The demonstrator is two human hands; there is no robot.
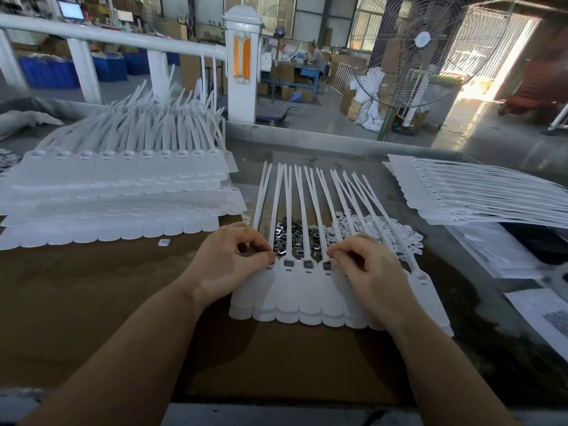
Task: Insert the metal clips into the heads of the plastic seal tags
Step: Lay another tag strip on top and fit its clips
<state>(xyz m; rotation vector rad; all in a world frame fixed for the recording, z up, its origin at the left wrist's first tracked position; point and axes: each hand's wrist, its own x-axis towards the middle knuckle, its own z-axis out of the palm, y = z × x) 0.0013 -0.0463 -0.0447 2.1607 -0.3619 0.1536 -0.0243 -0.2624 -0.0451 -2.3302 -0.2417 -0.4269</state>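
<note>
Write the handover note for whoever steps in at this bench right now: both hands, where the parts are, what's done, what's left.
Left hand: fingers curled at the left end of the row of seal tags, apparently pinching at a head.
Right hand: fingers curled on heads at the row's right side; whether it holds a clip cannot be told.
Metal clips lie loose just behind the row, under the straps.
Done: three heads between the hands show clips seated.
Left: heads under the hands, then the stack of tags on the left.

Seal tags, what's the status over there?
Both hands, left and right, pinching at seal tags. Three heads show clips. Loose clips behind. Nothing blocking.
</note>
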